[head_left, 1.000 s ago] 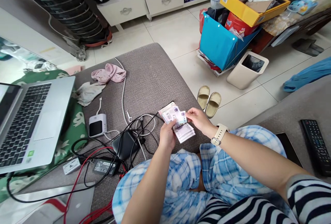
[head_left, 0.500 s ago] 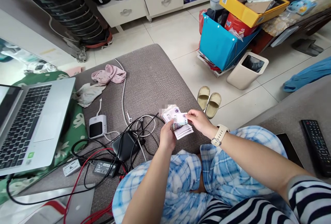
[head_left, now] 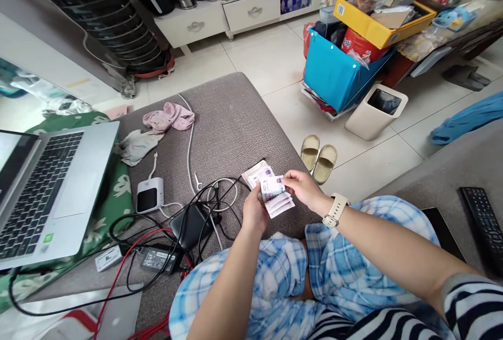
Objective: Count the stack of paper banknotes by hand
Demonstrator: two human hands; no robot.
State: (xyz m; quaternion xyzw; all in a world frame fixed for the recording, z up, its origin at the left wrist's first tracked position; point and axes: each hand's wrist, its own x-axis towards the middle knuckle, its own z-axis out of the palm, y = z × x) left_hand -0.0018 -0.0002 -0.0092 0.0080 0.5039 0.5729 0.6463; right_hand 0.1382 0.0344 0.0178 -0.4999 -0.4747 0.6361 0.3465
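A small stack of pale purple and pink banknotes [head_left: 257, 171] is fanned out above the edge of the grey sofa seat. My left hand [head_left: 254, 210] is closed around its lower left side, with the thumb on top. Several folded note ends [head_left: 282, 205] stick out toward my lap. My right hand [head_left: 302, 187], a cream watch on its wrist, pinches the right end of the uppermost banknote [head_left: 274, 186] between thumb and fingers. That note lies over the others, and its far end is close to my left thumb.
Left of my hands lie tangled black cables [head_left: 212, 201], a black box [head_left: 191, 225], a white device with a dark screen [head_left: 149, 195] and a laptop [head_left: 70, 193]. Slippers [head_left: 325, 163], a bin [head_left: 377, 111] and a blue box [head_left: 338, 70] stand on the floor. A remote [head_left: 483, 225] lies at right.
The top banknote has tilted and shifted slightly left over the stack, my right hand still pinching it. The whole view has moved slightly, so things sit a little lower.
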